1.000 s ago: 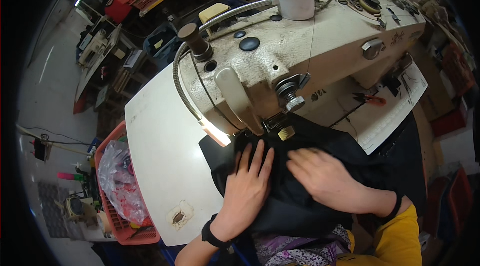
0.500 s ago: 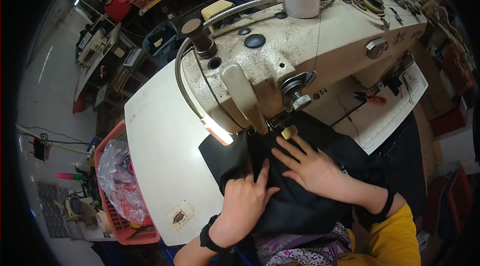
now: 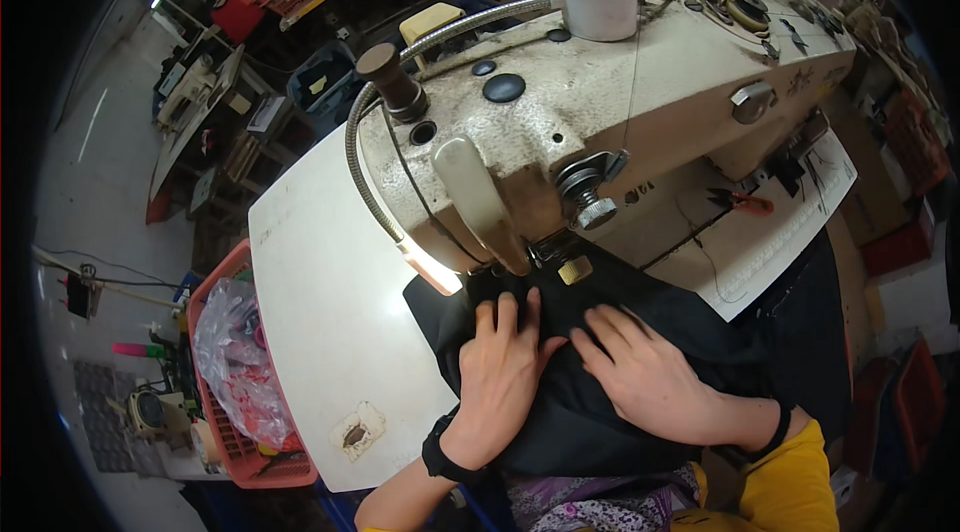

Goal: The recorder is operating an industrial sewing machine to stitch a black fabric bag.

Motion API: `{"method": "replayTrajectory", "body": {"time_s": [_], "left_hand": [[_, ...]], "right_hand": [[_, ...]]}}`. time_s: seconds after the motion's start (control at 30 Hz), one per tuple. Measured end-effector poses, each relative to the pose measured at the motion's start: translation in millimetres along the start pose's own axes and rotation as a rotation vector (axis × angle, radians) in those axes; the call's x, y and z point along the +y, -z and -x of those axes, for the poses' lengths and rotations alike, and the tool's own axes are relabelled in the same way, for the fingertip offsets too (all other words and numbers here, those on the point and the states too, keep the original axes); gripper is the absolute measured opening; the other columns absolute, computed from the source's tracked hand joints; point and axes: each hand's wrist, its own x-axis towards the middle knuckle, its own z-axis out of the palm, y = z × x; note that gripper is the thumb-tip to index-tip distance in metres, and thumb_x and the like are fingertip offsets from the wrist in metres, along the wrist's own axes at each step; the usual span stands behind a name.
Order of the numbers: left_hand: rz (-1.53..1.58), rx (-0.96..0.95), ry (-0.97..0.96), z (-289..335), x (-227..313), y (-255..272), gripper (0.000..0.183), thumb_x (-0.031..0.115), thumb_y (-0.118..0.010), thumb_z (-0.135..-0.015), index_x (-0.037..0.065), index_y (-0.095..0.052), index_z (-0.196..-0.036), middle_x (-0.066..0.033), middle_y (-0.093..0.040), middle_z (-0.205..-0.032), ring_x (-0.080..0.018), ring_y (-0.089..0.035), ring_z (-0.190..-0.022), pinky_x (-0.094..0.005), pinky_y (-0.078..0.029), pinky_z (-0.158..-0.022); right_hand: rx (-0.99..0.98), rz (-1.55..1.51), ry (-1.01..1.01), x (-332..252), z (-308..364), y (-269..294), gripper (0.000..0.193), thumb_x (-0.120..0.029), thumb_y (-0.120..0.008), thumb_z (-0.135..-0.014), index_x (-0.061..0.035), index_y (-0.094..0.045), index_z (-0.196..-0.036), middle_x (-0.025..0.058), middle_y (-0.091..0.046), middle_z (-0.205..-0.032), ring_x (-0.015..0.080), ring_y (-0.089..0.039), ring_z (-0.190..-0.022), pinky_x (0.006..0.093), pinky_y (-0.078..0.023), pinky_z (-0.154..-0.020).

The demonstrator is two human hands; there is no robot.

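In the lower centre, my left fingers (image 3: 507, 314) lay slightly spread on the cloth (image 3: 565, 422); my right fingers (image 3: 612, 334), also parted, lay rightward.

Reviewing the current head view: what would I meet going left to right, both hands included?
Coral-red plastic mesh basket, slim lit white lamp head, bare left hand on smooth black cloth, bare right hand over the same cloth, small dark-bladed snips with orange handles.

left hand (image 3: 495, 377) and right hand (image 3: 650, 372) lie palm down, fingers (image 3: 507, 316) pointing forward.
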Motion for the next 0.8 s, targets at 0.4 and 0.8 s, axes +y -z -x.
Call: {"method": "replayTrajectory", "body": {"time_s": [0.4, 0.8], "left_hand": [[0.121, -0.018, -0.024, 5.0, -5.8, -6.1, 0.077, 0.033, -0.073, -0.088, -0.01, -0.042, -0.143, -0.0297, -0.038, -0.152, -0.0406, -0.043, -0.138, -0.0394, -0.05, -0.102], [0.169, -0.058, -0.01, 8.3, -6.4, -2.8, 0.072, 0.039, -0.071, -0.09, 0.0, -0.046, -0.145, -0.0272, -0.045, -0.147, -0.0405, -0.055, -0.125, -0.0412, -0.048, -0.102]], "right_hand": [[0.187, -0.317, -0.024, 20.9, -21.0, -50.5, 0.061, -0.019, -0.06, -0.098, 0.0004, -0.037, -0.151, 0.0225, -0.039, -0.153, 0.0387, -0.047, -0.135, 0.0428, -0.042, -0.111], [0.108, -0.219, -0.126, 12.8, -8.0, -34.8, 0.067, -0.025, -0.062, -0.097, -0.0006, -0.033, -0.153, 0.0251, -0.055, -0.13, 0.0376, -0.062, -0.108, 0.0437, -0.053, -0.093]]}}
